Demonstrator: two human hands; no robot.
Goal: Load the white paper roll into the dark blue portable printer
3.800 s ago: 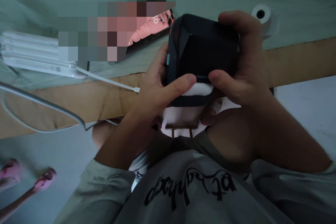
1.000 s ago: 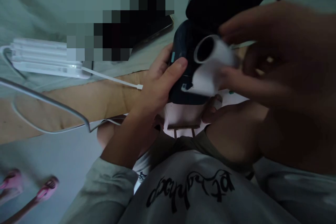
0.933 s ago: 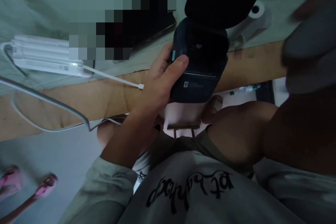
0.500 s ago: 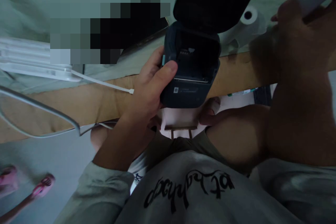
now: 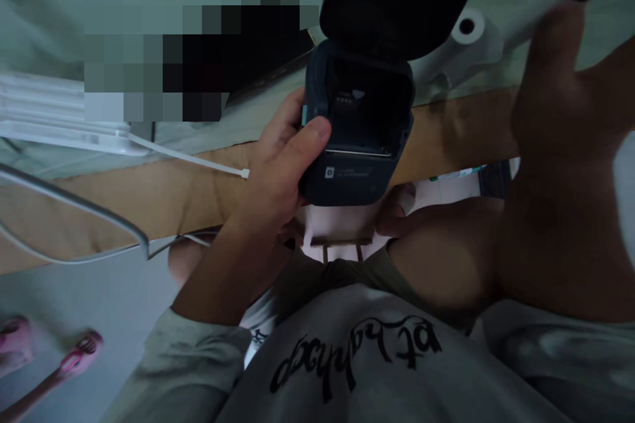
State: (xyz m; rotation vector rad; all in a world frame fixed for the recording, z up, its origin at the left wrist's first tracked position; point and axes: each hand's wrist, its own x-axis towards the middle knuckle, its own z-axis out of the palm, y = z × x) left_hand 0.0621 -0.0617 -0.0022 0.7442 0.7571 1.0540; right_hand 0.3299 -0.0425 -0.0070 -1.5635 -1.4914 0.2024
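My left hand (image 5: 280,162) grips a dark blue portable label printer (image 5: 354,178) by its left side, thumb on the top edge. Its black lid (image 5: 391,6) is swung up, and the dark paper bay inside faces me with a small pale mark in it. At the right, my right hand (image 5: 565,79) is in shadow with fingers spread and nothing visible in it. Just beyond its fingertips lies a long white roll (image 5: 530,16) with a dark hollow end. Closer to the printer sits a white paper roll (image 5: 486,46) with a loose edge.
A stack of white plastic items (image 5: 59,119) lies on the green-covered table at left, beside a white cable (image 5: 198,155). A grey cable (image 5: 89,208) loops over the tan table edge (image 5: 198,192). A dark object behind is partly pixelated. Another person's pink-shod feet (image 5: 82,350) show at lower left.
My right hand has let go of the long white roll, which now lies on the table, and has drawn back with fingers opened. My left hand and the printer have hardly moved.
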